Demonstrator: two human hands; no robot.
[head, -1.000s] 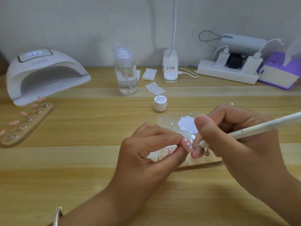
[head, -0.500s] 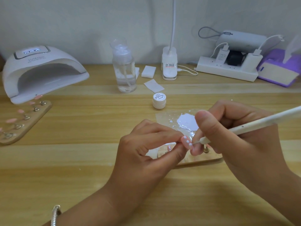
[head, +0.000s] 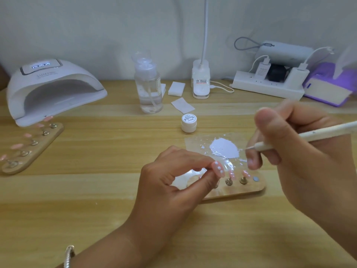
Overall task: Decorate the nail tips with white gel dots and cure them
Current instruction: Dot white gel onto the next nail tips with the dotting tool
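Note:
My left hand (head: 172,182) pinches a pink nail tip (head: 218,169) with three white dots on it, held just above the near wooden holder (head: 249,190). Two more dotted pink tips (head: 231,174) stand on that holder's pegs. My right hand (head: 301,151) grips a white dotting pen (head: 309,136); its fine point hovers at the right edge of a white gel puddle (head: 224,147) on a clear film sheet. A small white gel jar (head: 189,122) stands behind the film.
A white curing lamp (head: 52,88) sits at the back left, with a second wooden holder (head: 29,149) of pink tips in front of it. A pump bottle (head: 148,86), wipes, a lamp base (head: 201,84), a power strip (head: 268,86) and a purple box line the back.
My right hand has drawn the pen away from the held nail tip, up and to the right toward the gel puddle. The left hand keeps the tip in place.

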